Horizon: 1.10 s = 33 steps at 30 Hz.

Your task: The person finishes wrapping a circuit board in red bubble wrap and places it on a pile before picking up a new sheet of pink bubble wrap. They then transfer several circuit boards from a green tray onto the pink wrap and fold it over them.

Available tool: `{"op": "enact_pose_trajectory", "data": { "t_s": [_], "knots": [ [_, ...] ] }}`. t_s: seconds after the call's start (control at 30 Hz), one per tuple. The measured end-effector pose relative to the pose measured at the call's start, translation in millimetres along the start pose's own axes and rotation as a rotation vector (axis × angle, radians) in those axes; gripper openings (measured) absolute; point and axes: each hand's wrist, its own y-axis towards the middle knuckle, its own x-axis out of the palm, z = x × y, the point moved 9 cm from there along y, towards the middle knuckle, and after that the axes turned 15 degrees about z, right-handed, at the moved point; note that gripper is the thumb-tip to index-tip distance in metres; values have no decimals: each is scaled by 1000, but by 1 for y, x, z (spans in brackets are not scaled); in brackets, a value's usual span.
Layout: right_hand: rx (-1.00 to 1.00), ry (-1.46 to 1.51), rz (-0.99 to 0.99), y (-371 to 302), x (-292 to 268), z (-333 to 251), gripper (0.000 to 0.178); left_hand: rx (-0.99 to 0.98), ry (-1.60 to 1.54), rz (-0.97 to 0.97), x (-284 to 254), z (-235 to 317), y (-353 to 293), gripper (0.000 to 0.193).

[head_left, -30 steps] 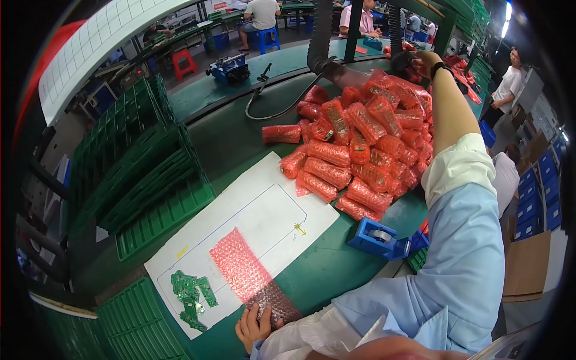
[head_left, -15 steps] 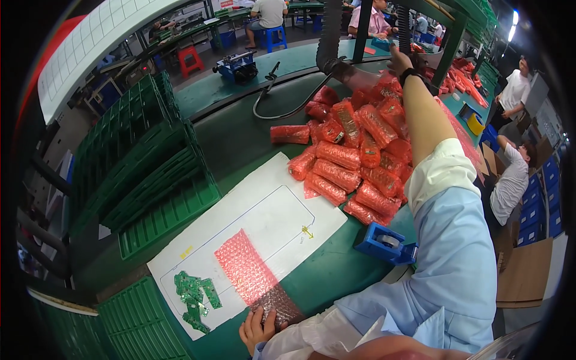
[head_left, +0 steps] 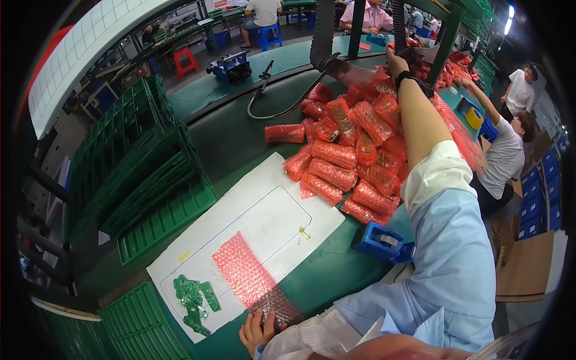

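My left hand [head_left: 258,330] lies open, fingers outstretched, on the near end of a red bubble wrap sheet [head_left: 243,267]. The sheet rests slantwise across a white board [head_left: 279,219] with drawn lines. Several green circuit boards [head_left: 195,300] lie beside it on the left. My right arm reaches far across the table. The right hand [head_left: 396,65] is beyond a heap of red bubble-wrapped rolls [head_left: 333,155], near a dark hose; its fingers are partly hidden, with some red material at their tips. A blue tape dispenser [head_left: 384,243] stands near my right forearm.
Green slatted trays [head_left: 138,156] are stacked on the left, with another green tray [head_left: 141,324] at the lower left. A metal hook-shaped rod [head_left: 255,111] and a blue device [head_left: 231,67] are at the back. A co-worker [head_left: 504,150] reaches toward the table from the right.
My view has shifted slightly. My right hand has stretched a little farther forward; my left hand stays on the sheet. The co-worker at right has extended an arm toward the table.
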Motion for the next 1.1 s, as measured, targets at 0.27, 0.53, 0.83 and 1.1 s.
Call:
{"op": "enact_pose_trajectory", "data": {
  "t_s": [0.27, 0.53, 0.83, 1.1],
  "knots": [
    [-94, -78, 45, 8, -12, -16, 60, -19, -3, 5, 0, -1, -2, 46],
    [121, 76, 35, 10, -30, -27, 49, 68, 41, 86, 10, -6, -14, 45],
    [178, 39, 80, -6, -42, -33, 42, 14, -37, 56, 5, -5, -8, 44],
    [142, 100, 49, 19, -44, -45, 13, 37, -40, 93, 4, -4, -8, 43]
  ]
}}
